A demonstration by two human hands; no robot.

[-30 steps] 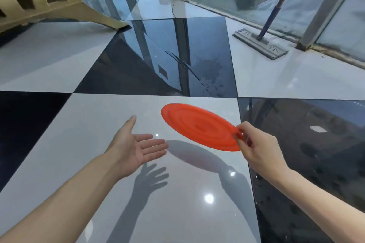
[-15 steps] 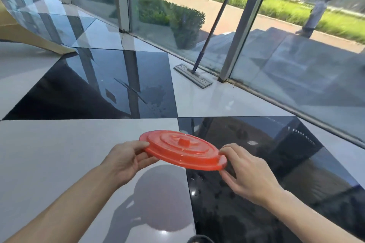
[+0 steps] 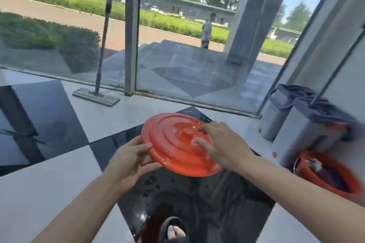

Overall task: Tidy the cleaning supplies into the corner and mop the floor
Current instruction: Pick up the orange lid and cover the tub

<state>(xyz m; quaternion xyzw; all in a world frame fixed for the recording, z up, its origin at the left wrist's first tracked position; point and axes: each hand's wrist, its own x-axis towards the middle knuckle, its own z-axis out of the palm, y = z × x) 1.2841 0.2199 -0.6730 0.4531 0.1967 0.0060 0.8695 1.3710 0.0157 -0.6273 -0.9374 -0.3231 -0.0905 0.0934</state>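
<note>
The gray mop bucket (image 3: 308,122) stands in the corner to your right, with the open red bucket (image 3: 327,175) on the floor just in front of it. Both lie right of the red lid (image 3: 177,144) you hold level at mid-frame, so I judge your right arm is the nearer one for setting the lid down. Your left hand (image 3: 130,161) grips the lid's near-left rim, fingers curled under, thumb on top. Your right hand (image 3: 223,144) rests relaxed fingers on its top, clasping nothing.
</note>
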